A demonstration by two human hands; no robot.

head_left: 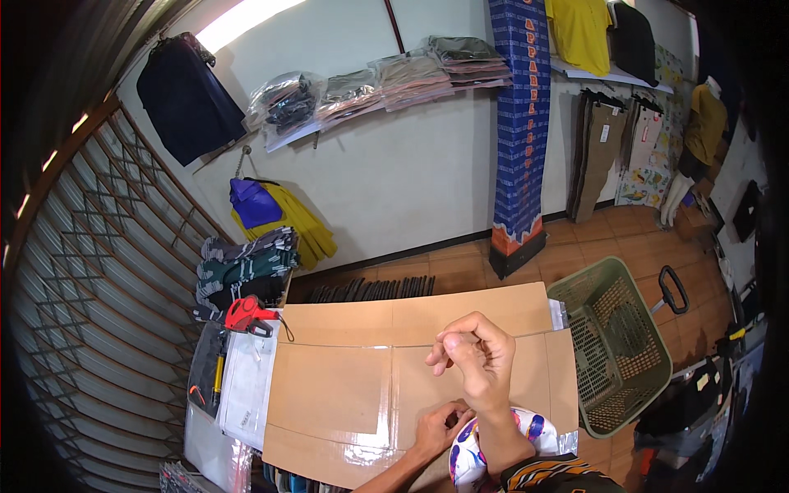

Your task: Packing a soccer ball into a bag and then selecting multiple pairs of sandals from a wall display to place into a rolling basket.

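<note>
I see the flat cardboard box [386, 370] lying across the lower centre of the frame; my left hand [440, 429] presses on its near edge, fingers curled, clasping nothing I can make out. My right hand [477, 353] hovers above the box, fingertips pinched together; whether they hold anything, I cannot tell; a green basket [612, 341] stands at right, a red label gun [246, 315] at left.

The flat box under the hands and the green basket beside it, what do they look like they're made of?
The flat box looks like brown corrugated cardboard: matte tan, with fold creases and a glossy strip that seems to be clear tape. The green basket looks like moulded plastic: even olive colour and a regular lattice of holes, with a black handle that may be plastic too.
</note>
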